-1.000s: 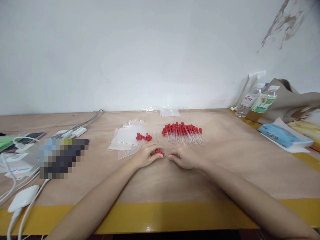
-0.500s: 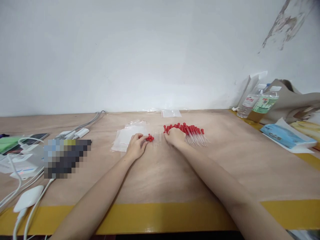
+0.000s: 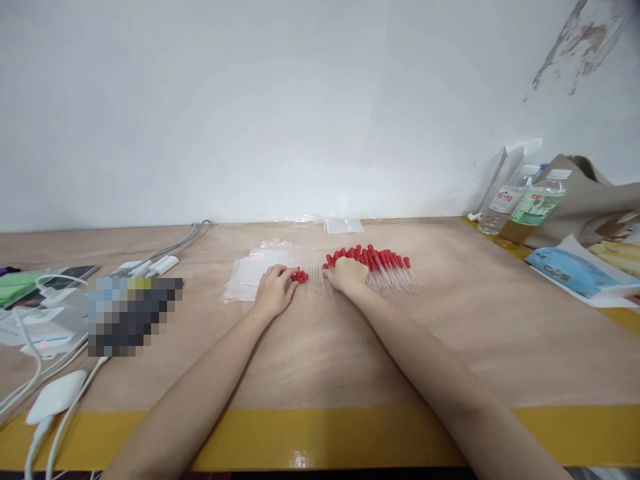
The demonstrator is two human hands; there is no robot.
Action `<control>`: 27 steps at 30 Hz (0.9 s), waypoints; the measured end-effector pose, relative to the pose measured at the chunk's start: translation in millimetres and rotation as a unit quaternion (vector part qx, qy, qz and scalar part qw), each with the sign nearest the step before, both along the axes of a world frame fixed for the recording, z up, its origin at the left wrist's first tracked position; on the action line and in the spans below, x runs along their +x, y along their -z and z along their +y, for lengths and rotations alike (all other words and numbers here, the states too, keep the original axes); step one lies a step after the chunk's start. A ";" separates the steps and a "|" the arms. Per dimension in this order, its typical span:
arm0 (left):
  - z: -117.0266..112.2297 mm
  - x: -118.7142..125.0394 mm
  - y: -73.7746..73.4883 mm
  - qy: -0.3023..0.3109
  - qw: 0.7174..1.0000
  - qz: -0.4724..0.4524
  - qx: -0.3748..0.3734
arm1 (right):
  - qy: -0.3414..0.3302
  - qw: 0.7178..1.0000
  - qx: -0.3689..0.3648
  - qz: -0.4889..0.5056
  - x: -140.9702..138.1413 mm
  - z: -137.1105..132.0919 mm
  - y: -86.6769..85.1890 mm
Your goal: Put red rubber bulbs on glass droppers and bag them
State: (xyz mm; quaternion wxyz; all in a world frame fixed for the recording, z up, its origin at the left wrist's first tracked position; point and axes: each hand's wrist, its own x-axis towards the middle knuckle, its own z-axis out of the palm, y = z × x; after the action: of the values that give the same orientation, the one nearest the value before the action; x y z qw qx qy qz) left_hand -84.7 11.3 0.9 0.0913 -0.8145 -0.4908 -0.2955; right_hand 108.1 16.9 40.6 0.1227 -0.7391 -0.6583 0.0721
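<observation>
- Now, head view: two bottles at the right; the green-labelled bottle [image 3: 539, 207] holds brown liquid, while the other bottle [image 3: 503, 201] looks clear.
- One blue tissue pack [image 3: 570, 272]; stacked flat bags [image 3: 250, 272] left of centre.
- Left hand [image 3: 273, 289], narrow, at loose red bulbs [image 3: 301, 276]; right hand [image 3: 349, 275], bunched, beside red-topped droppers [image 3: 387, 262]. Can't tell whether either grips anything.
- Bare tubes [image 3: 313, 277] between, uncountable.

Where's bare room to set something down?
Brown sheet between the forearms, nearer than the clear tubes; between the red-topped droppers and blue packet. Crowded: mid-table, with left hand, right hand, red bulbs, plastic bags; left side, around the white charger.
</observation>
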 end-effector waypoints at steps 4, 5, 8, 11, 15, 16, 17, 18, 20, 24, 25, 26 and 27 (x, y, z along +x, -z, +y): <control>1.0 2.5 -1.9 0.011 0.999 0.033 -0.006 | -0.016 0.999 0.028 -0.003 -3.4 -2.8 1.3; 0.8 3.3 -2.4 0.013 0.999 0.039 -0.006 | -0.025 0.999 0.032 -0.001 -5.5 -3.7 2.0; -0.7 5.1 -3.7 0.015 0.999 0.040 -0.008 | -0.048 0.998 0.032 -0.001 -13.5 -6.0 3.5; -1.3 5.6 -4.4 0.014 1.000 0.020 -0.008 | -0.057 0.998 0.017 0.002 -21.8 -5.9 4.1; -0.1 4.5 -4.6 0.020 0.999 -0.026 -0.014 | -0.055 0.998 -0.010 0.014 -29.6 -2.9 3.8; 0.0 4.0 -4.5 0.020 0.999 -0.040 -0.015 | -0.053 0.998 -0.015 0.018 -30.2 -2.4 3.1; -0.1 3.4 -4.3 0.019 0.998 -0.055 -0.016 | -0.051 0.998 -0.018 0.023 -29.8 -2.2 1.9; -0.6 2.9 -4.1 0.018 0.997 -0.071 -0.018 | -0.050 0.998 -0.017 0.029 -28.2 -2.5 0.3; -2.8 2.3 -4.2 0.015 0.994 -0.109 -0.030 | -0.049 0.998 -0.004 0.039 -20.8 -4.5 -3.8; -13.0 6.2 -7.4 0.031 0.982 -0.184 -0.021 | -0.094 0.985 0.067 0.127 11.4 -16.3 -7.6; -16.6 9.0 -8.4 0.043 0.979 -0.196 -0.017 | -0.117 0.973 0.090 0.176 21.5 -21.2 -6.2; -20.4 12.7 -8.9 0.057 0.976 -0.208 -0.022 | -0.153 0.957 0.102 0.222 31.4 -27.0 -3.8; -24.3 17.1 -8.9 0.071 0.972 -0.219 -0.037 | -0.178 0.944 0.112 0.253 40.5 -33.7 -0.5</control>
State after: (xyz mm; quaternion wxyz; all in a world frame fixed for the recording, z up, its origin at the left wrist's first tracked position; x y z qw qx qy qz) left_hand -67.6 -13.0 9.8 -0.0702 -0.7656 -0.4506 -0.4538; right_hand 148.6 -16.8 41.1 0.3522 -0.5485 -0.7306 0.2031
